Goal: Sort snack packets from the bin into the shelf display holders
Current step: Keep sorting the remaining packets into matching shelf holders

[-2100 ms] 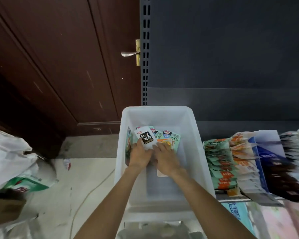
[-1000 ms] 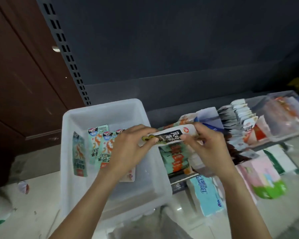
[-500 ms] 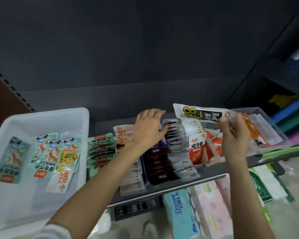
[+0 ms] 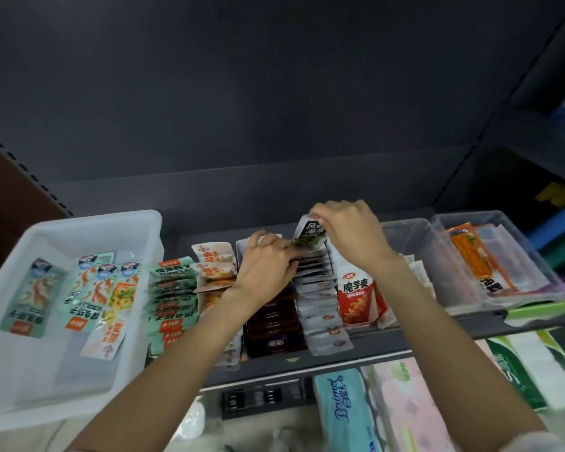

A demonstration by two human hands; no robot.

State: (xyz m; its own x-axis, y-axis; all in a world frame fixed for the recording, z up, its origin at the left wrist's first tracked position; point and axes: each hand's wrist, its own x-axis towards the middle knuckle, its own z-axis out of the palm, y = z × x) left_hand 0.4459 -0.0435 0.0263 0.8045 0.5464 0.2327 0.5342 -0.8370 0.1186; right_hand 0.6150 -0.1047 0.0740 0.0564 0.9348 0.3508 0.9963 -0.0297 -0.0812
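The right hand (image 4: 346,230) pinches the white packet (image 4: 310,234) upright by its top edge, long axis vertical, directly above the white row (image 4: 320,288) that the left hand's fingers (image 4: 286,256) press back.

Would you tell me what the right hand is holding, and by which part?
The right hand pinches the white-and-black snack packet by its top edge.

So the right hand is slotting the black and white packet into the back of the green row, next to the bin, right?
Not the green row. The head view shows the right hand slotting the black and white packet into the back of the grey row, beside the red packet, well away from the bin.
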